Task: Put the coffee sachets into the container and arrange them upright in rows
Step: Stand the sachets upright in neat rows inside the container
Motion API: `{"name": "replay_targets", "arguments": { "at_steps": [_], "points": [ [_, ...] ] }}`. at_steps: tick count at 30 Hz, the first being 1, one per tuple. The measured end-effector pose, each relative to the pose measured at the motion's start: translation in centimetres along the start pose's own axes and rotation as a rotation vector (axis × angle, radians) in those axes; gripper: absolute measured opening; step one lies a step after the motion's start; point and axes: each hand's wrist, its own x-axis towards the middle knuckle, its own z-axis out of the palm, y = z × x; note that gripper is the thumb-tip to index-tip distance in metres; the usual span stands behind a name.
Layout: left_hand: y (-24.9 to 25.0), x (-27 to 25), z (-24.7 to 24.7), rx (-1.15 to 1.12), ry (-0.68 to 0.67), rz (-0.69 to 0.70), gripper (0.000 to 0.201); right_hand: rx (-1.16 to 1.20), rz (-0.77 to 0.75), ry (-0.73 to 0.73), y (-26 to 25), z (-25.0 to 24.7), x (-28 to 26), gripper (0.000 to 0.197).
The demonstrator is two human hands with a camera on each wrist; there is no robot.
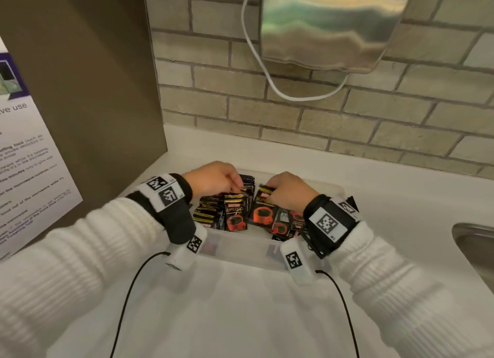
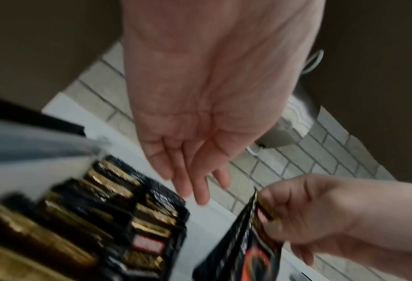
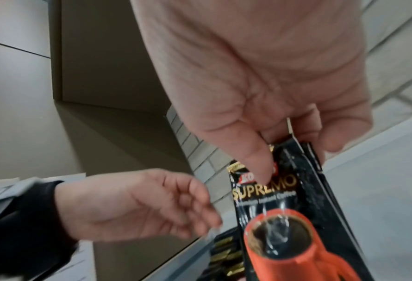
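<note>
Left side of the container (image 1: 242, 246) packed with standing sachets (image 1: 222, 209), bare floor near its front wall, both hands (image 1: 213, 177) crowding the top

Counts only. Hands: two, left hand (image 1: 213, 177) and right hand (image 1: 287, 190), both over the container. Containers: one clear container (image 1: 240, 246) on the white counter (image 1: 240, 317). Coffee sachets (image 1: 235, 213): too many and too overlapped for an exact count; well over a dozen, upright rows at left, loose pieces lying flat at right. Wrist bands with markers: two. Metal wall dispenser (image 1: 331, 23): one. Sink (image 1: 475, 240): one, at right edge. Printed notice (image 1: 24, 157): one, far left.
</note>
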Motion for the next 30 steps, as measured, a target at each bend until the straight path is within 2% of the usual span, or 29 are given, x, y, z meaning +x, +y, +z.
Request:
{"name": "replay_targets", "arguments": {
  "at_steps": [3, 5, 9, 13, 16, 17, 18, 20, 23, 25, 28, 30],
  "points": [
    [-1.9, -1.0, -1.5, 0.232, 0.191, 0.069, 0.021, -0.082, -0.031, -0.142, -2.4, 1.9, 0.6, 0.033],
    [-3.1, -1.4, -1.8, 0.382, 0.182, 0.088, 0.024, -0.174, -0.031, -0.197, -3.5, 2.9, 1.1, 0.035],
    [-4.2, -2.1, -1.4, 0.375, 0.157, 0.146, 0.02, -0.372, -0.063, -0.23, -4.9, 4.0, 2.0, 0.032],
    [-4.1, -2.5, -0.6, 0.457, 0.092, 0.156, 0.01, -0.383, -0.063, -0.089, -5.7, 4.6, 2.5, 0.017],
    [-3.6, -2.9, 0.0, 0.489, -0.045, 0.055, 0.001, -0.328, -0.025, 0.017, -5.6, 5.5, 2.2, 0.024],
    [-3.7, -2.9, 0.3, 0.489, -0.087, 0.018, 0.004, -0.302, -0.016, 0.025, -5.6, 5.8, 2.2, 0.02],
    [-3.8, -2.8, 0.6, 0.488, -0.11, -0.008, 0.008, -0.286, -0.024, 0.036, -5.5, 6.0, 2.1, 0.013],
    [-3.7, -2.6, 1.3, 0.506, -0.104, -0.014, 0.021, -0.234, -0.033, 0.071, -5.2, 6.2, 2.1, 0.023],
    [-3.6, -2.6, 2.2, 0.542, -0.056, -0.052, 0.062, -0.145, -0.05, 0.122, -4.9, 6.1, 2.1, 0.029],
    [-3.5, -2.5, 2.4, 0.557, -0.021, -0.068, 0.074, -0.094, -0.03, 0.135, -4.6, 6.1, 2.2, 0.03],
    [-3.8, -2.4, 2.4, 0.576, -0.028, -0.051, 0.06, 0.012, 0.009, 0.182, -4.2, 6.1, 2.5, 0.037],
    [-4.0, -2.3, 2.5, 0.669, -0.06, -0.031, 0.049, 0.049, 0.029, 0.191, -3.9, 6.2, 2.6, 0.043]
  ]
}}
